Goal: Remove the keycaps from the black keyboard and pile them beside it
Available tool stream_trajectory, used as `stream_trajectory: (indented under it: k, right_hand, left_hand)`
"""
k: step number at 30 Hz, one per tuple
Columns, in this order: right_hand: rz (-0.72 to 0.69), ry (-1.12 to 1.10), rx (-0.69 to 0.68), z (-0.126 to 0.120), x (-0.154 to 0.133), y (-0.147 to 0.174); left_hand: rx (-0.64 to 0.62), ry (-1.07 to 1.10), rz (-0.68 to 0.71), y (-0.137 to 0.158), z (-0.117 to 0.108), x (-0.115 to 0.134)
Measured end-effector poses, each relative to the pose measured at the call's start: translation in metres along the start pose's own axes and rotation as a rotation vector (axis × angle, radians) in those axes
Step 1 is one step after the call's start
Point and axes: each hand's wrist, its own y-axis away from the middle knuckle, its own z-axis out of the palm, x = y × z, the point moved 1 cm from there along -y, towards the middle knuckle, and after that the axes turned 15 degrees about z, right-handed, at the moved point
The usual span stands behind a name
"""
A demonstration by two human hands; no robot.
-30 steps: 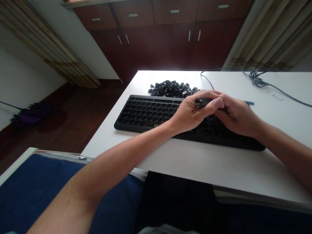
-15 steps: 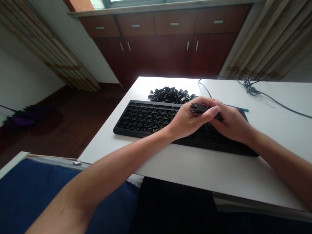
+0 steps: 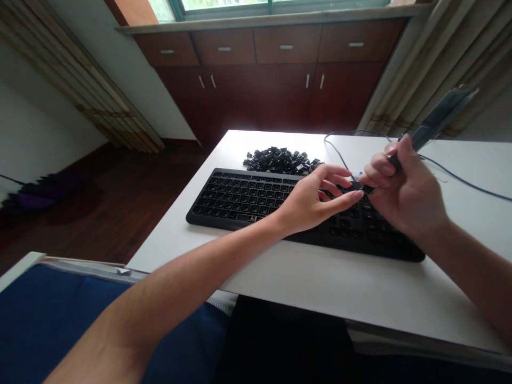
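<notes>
A black keyboard (image 3: 248, 200) lies on the white table, most of its key sockets bare in the part that shows. Over its right half, my left hand (image 3: 312, 198) is open, fingers and thumb apart, with the thumb tip close to the lower end of what my right hand holds. My right hand (image 3: 412, 192) is closed round a long dark tool (image 3: 438, 120) that slants up to the right. Its upper end is wide and blurred, so I cannot make out its kind. Both hands hide part of the keyboard.
Behind the keyboard sits a heap of black keycaps (image 3: 280, 160). A thin cable (image 3: 466, 173) runs across the back and right of the white table (image 3: 312, 266). Wooden cabinets (image 3: 260, 96) stand beyond the table, and a blue seat cover (image 3: 52, 320) is at the lower left.
My hands were together around the dark tool over the keyboard. Now they have parted: the right hand has lifted and tilted the tool up, and my left fingers have opened.
</notes>
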Motion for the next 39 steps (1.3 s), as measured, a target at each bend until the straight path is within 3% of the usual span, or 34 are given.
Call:
stream_trajectory:
  k: [5,11,30,39]
  right_hand:
    - [0.101,-0.136,-0.012,0.02,0.006,0.017]
    - [0.153,-0.155,-0.07,0.016,0.014,0.017]
    - [0.158,-0.198,-0.102,0.013,0.013,0.018]
    - [0.081,-0.172,-0.003,0.012,0.007,0.013]
  left_hand:
    - [-0.081,0.017,0.015,0.002,0.001,-0.003]
    - [-0.06,-0.016,0.044,0.003,0.0,-0.004]
    - [0.009,-0.008,0.049,0.004,0.003,-0.001]
    - [-0.014,0.003,0.098,0.004,0.002,-0.003]
